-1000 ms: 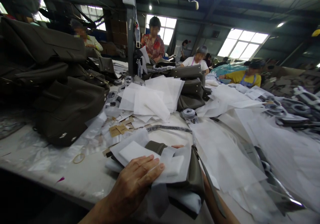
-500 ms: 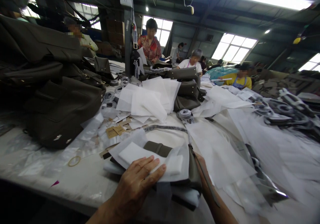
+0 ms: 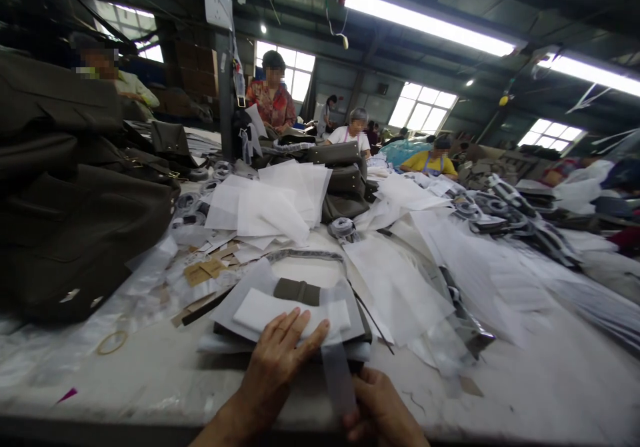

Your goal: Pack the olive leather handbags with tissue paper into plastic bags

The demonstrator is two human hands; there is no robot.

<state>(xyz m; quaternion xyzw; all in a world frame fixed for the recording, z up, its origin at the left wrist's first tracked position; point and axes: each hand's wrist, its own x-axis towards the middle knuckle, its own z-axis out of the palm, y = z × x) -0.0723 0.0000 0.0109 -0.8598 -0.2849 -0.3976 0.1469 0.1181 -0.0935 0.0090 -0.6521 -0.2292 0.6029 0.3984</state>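
Observation:
My left hand (image 3: pixel 278 357) lies flat, fingers stretched out, on a folded white foam sheet (image 3: pixel 260 308) that covers a dark olive bag (image 3: pixel 296 290) at the table's near edge. My right hand (image 3: pixel 381 412) is low at the front edge, fingers curled and pinching the lower end of a translucent strip (image 3: pixel 338 380) that hangs from the wrapped bag. The bag shows only as a small olive patch above the white wrapping.
A heap of dark bags (image 3: pixel 75 220) fills the left. White tissue sheets (image 3: pixel 273 200) lie in the middle, more sheets (image 3: pixel 400 280) to the right. A rubber band (image 3: pixel 111 342) lies front left. Several people work at the far side. Coiled straps (image 3: pixel 505 214) pile at the right.
My right hand came out from beside the bag and now grips the strip at the front edge. The wrapped bag lies flatter. The view has swung right and up.

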